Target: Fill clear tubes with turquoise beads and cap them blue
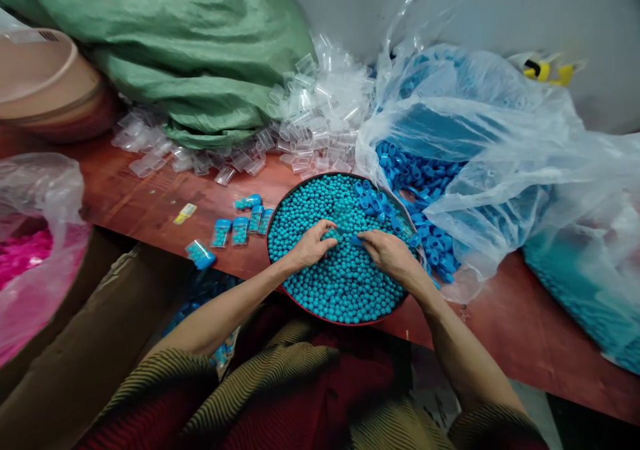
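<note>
A round tray [341, 324] full of small teal balls [340, 290] sits in front of me at the table edge. Over the balls, my left hand [314, 245] is closed, its thumb and fingers around what looks like a clear plastic container, hard to see against the balls. My right hand [387, 253] pinches a blue cap [357, 241] just right of it. More blue caps [373, 201] lie on the balls at the tray's far right. Left of the tray lie several filled, blue-capped containers [241, 231].
Clear empty containers [320, 117] are heaped behind the tray, beside a green sack [200, 57]. A plastic bag [450, 123] spills blue caps at right; another bag [575, 290] holds teal balls. At left are a tub [45, 83] and a box [90, 303] with pink pieces.
</note>
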`<state>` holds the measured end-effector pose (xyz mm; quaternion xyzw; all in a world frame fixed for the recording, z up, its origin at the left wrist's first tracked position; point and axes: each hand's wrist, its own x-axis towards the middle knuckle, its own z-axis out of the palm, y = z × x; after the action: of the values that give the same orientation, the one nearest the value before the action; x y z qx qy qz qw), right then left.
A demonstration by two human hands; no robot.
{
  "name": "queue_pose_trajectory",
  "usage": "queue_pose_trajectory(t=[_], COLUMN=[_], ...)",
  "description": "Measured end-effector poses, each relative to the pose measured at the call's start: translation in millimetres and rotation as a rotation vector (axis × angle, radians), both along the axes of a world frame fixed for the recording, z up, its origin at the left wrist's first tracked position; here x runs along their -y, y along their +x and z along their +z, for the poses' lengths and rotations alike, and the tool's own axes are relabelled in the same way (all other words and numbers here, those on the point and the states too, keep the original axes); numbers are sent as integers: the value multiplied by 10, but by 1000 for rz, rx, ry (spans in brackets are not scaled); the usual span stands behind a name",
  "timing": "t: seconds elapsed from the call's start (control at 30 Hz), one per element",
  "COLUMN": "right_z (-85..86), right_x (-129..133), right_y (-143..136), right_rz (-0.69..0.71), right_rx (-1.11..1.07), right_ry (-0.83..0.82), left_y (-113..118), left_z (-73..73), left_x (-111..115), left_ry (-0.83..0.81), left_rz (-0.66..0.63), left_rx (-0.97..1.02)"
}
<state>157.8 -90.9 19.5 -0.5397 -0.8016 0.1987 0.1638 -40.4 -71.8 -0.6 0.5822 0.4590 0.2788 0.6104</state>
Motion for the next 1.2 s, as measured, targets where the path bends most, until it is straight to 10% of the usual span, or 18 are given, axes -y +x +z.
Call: queue_pose_trajectory(t=[0.47,0.87,1.03,1.2], right_z=[20,58,97,108], right_x=[126,136,154,140], right_y=[-338,-131,-18,-79], right_rz=[-335,-39,25,-288], right_rx=[-641,-520,-679,-991], right_ry=[-166,-140,-478,-552], left_y=[44,137,44,-14], left_z=[149,134,135,212], left_x=[140,257,268,293], left_ry=[-71,-65,-81,-86], left_rz=[12,94,8,-136], left_rx=[218,208,170,169])
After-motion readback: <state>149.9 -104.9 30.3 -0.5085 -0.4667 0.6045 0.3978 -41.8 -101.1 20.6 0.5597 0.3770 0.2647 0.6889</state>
